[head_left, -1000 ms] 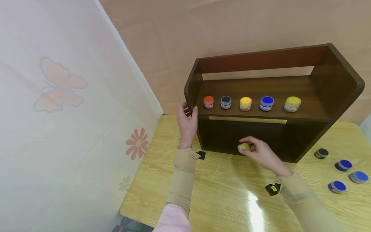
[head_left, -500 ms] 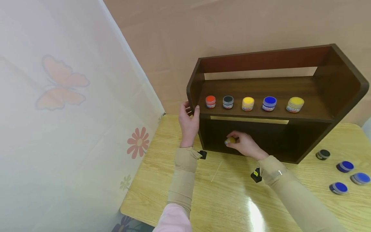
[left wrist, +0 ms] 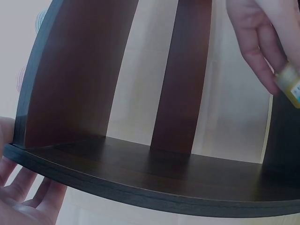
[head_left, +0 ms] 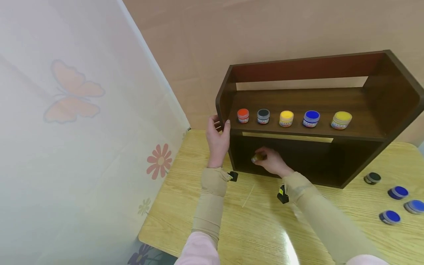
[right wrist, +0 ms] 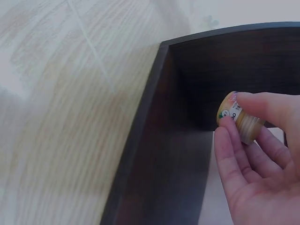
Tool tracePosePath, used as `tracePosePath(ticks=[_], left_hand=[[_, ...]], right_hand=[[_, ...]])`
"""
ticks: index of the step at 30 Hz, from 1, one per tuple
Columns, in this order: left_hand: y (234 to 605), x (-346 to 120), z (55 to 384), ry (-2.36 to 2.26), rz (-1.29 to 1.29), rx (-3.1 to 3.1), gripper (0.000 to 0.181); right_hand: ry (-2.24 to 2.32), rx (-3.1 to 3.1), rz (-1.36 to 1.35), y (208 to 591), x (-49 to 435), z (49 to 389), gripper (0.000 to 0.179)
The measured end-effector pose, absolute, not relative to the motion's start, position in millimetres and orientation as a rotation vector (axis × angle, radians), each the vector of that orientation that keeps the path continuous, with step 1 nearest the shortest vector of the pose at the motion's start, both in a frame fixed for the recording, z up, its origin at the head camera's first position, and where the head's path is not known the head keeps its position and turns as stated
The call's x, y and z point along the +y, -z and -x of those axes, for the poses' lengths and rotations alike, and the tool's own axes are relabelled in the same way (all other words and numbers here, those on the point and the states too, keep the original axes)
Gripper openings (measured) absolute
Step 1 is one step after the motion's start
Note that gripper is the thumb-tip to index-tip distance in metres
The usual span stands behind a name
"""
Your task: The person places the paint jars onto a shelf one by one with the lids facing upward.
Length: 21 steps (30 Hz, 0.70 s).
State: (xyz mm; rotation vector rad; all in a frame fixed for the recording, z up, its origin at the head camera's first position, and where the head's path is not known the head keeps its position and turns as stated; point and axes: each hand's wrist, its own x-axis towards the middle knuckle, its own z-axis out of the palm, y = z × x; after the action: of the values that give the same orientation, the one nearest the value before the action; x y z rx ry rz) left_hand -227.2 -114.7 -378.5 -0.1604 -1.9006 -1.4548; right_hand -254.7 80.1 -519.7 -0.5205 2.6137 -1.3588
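A dark brown two-tier wooden shelf (head_left: 308,98) stands on the table. My left hand (head_left: 218,141) grips the front edge of its left side panel, thumb in front and fingers behind, as the left wrist view also shows. In my right hand (head_left: 272,162) a small yellow paint jar (right wrist: 240,117) is pinched between thumb and fingers, tilted, inside the lower compartment near its left side. On the upper tier, in a row, stand a red paint jar (head_left: 243,116), a black one, a yellow-orange jar (head_left: 286,119), a blue jar (head_left: 311,119) and a yellow jar (head_left: 341,120).
Right of the shelf on the wooden table (head_left: 198,206) sit a black jar (head_left: 372,178) and several blue jars (head_left: 398,192). A pale curtain (head_left: 99,165) printed with flowers and a butterfly hangs along the left. Brown paper covers the wall behind.
My right hand has carried the yellow paint jar leftward and deeper into the lower compartment. My left hand keeps its grip on the side panel, and the head view has shifted slightly.
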Motion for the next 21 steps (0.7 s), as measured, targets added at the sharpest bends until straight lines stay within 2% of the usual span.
tracePosePath(ticks=[6, 13, 21], left_hand=[[379, -114, 229, 1.451, 0.162, -1.908, 0.02], [407, -123, 253, 1.442, 0.147, -1.907, 0.023], [412, -128, 257, 1.461, 0.18, -1.901, 0.022]], right_hand=[[1.372, 2.59, 0.492, 529, 75, 256, 0.038], [1.351, 2.608, 0.464, 543, 71, 252, 0.035], [1.449, 2.595, 0.418, 558, 64, 247, 0.036]])
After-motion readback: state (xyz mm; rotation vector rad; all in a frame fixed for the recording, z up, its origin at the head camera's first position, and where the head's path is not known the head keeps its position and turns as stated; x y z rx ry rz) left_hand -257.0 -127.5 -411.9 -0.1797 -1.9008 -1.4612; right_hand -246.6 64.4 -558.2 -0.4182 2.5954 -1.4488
